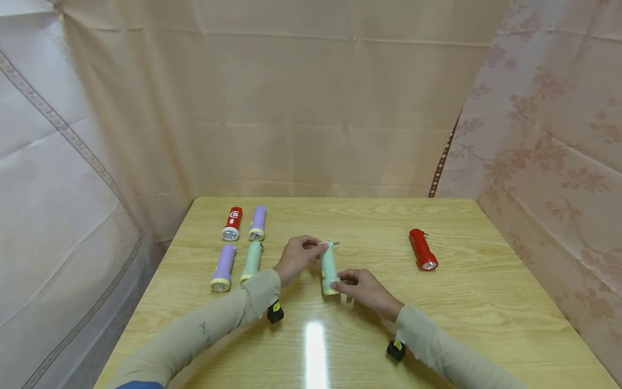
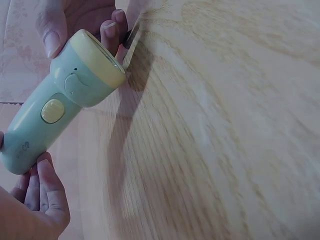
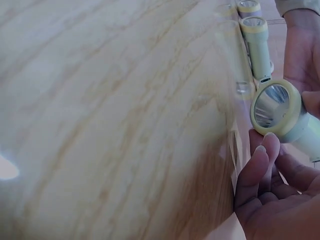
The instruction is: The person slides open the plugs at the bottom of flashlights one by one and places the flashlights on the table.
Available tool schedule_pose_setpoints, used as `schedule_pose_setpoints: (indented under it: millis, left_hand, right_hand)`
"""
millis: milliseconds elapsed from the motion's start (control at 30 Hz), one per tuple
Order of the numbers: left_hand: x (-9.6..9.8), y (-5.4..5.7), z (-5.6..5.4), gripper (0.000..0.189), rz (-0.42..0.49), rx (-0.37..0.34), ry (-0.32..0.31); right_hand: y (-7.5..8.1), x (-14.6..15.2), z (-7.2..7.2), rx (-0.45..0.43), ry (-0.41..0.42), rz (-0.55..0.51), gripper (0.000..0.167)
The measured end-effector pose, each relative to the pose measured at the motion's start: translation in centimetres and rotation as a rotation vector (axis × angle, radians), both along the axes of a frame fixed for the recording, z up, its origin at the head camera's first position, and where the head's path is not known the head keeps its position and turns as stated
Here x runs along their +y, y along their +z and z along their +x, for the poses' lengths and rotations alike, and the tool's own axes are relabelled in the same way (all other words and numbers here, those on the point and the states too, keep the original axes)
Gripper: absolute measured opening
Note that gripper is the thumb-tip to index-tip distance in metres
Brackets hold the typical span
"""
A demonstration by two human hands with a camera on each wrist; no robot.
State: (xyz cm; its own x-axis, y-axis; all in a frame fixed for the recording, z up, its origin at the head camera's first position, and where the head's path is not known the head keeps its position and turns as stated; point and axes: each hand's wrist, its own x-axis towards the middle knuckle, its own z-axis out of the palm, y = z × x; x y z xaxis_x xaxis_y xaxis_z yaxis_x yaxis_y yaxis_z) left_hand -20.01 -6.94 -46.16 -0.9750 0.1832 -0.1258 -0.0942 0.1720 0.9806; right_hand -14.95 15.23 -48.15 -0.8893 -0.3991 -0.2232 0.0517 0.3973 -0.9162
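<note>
A pale green flashlight [image 1: 329, 265] with a cream ring around its lens is held between both hands near the middle of the table. My left hand [image 1: 295, 260] grips its tail end, where a small grey tab sticks out. At the lens end, my right hand [image 1: 367, 292] pinches the head between thumb and fingers. The left wrist view shows an oval cream switch [image 2: 52, 111] on the body. In the right wrist view the shiny reflector [image 3: 272, 106] faces the camera. Whether the flashlight touches the wood cannot be told.
Left on the wooden table [image 1: 364, 221] lie a red-and-white flashlight [image 1: 232, 223], two purple flashlights [image 1: 258, 222] and another green one [image 1: 252, 259], partly behind my left sleeve. A red flashlight [image 1: 423, 249] lies alone on the right. Curtains hang behind and at both sides.
</note>
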Motion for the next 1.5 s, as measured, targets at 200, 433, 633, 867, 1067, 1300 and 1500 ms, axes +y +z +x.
schedule_pose_setpoints:
  millis: [200, 433, 633, 867, 1067, 1300, 1500]
  left_hand:
    - [0.9, 0.1, -0.3, 0.041, 0.019, 0.010, 0.010]
    - [2.0, 0.1, -0.5, 0.041, 0.044, 0.002, 0.014]
    - [2.9, 0.0, -1.0, 0.044, 0.055, -0.008, 0.013]
    - [4.3, 0.0, -1.5, 0.043, 0.054, 0.000, 0.012]
    - [5.4, 0.1, -1.7, 0.041, 0.019, 0.011, 0.012]
    - [6.6, 0.0, -2.2, 0.038, 0.048, -0.009, -0.001]
    - [7.7, 0.0, -2.6, 0.038, 0.053, -0.018, -0.005]
  right_hand:
    - [-0.1, 0.4, 0.0, 0.005, -0.055, 0.018, 0.053]
    - [0.1, 1.1, 0.1, -0.010, -0.152, 0.045, 0.056]
    - [0.0, 1.8, -0.1, 0.008, -0.160, 0.062, 0.052]
    - [0.0, 2.7, -0.3, 0.029, -0.192, 0.077, 0.051]
    - [0.2, 3.3, -0.2, 0.025, -0.230, 0.079, 0.048]
    - [0.3, 4.2, -0.3, 0.019, -0.264, 0.111, 0.048]
    - [0.4, 5.2, -0.6, 0.016, -0.274, 0.130, 0.050]
